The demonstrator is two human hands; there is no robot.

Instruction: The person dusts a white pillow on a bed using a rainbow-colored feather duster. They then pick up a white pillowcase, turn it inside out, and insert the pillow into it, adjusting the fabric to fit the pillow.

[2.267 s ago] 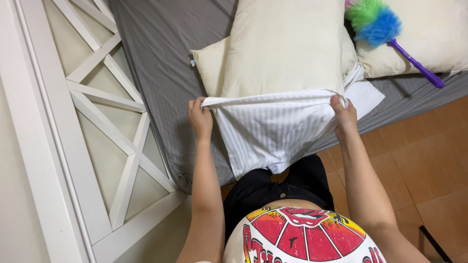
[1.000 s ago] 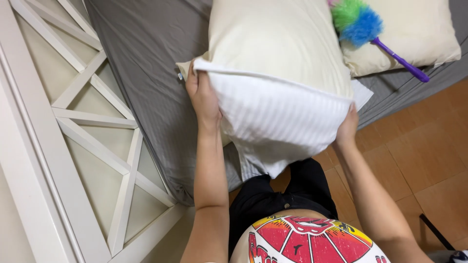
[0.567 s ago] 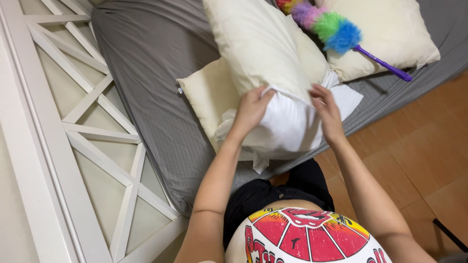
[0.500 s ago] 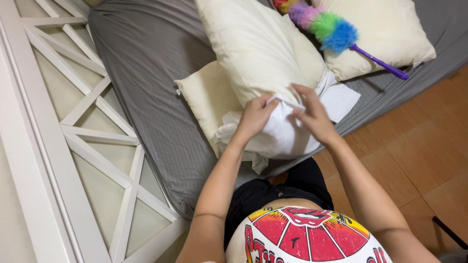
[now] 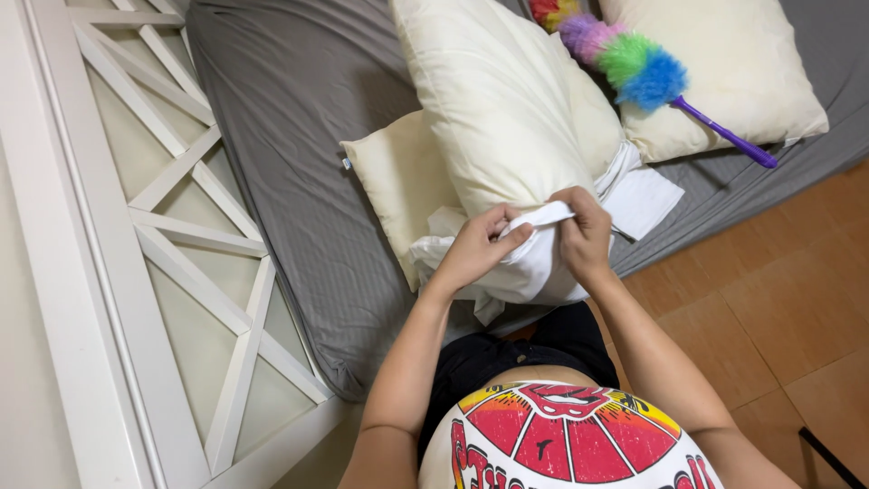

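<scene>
White pillowcase (image 5: 529, 263) bunches at the bed's (image 5: 299, 136) near edge under your hands; left hand (image 5: 475, 249) and right hand (image 5: 584, 231) pinch its hem, wrists bent inward.

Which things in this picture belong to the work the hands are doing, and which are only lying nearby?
In the work:
- left hand and right hand, both gripping the white fabric pillowcase
- long cream pillow, its near end at the pillowcase

Lying about:
- rainbow-coloured feather duster with purple handle
- square cream pillow under the duster
- flat cream pillow on the grey bedsheet
</scene>
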